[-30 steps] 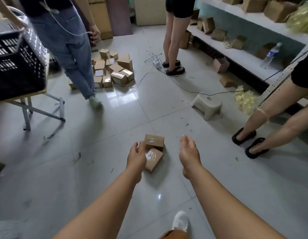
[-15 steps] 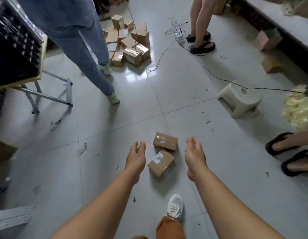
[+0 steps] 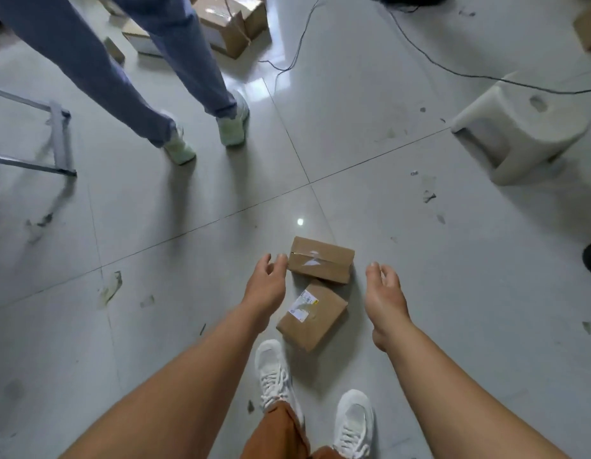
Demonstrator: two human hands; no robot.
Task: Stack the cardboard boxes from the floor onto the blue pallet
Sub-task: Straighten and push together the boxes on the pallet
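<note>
Far box [image 3: 321, 259]: small cardboard carton, taped along its top seam, flat on the tiled floor [image 3: 188, 276] just ahead of the wearer's feet.

Near box [image 3: 312, 314]: same kind, white label on top, turned at an angle, one corner against or just beside the far box; which, cannot be told. Both lie loose where they can be gathered as a pair, probably in one scoop.

Left hand [image 3: 266, 286]: lowered beside the boxes, fingers loosely spread and holding nothing; fingertips at the left end of the far box, contact uncertain.

Right hand [image 3: 385, 294]: lowered on the opposite side, near but apart from both boxes, palm turned inward, fingers relaxed, holding nothing. The two hands bracket the pair, likely a reach to close in from both sides.

White shoes [image 3: 353, 422]: the wearer's, close behind the near box.

Blue pallet: not in view.

Surroundings: a standing person's trouser legs [image 3: 174, 58]; further boxes [image 3: 227, 24] behind them; white plastic stool [image 3: 519, 127]; black cable [image 3: 453, 67]; metal frame [image 3: 58, 137].
</note>
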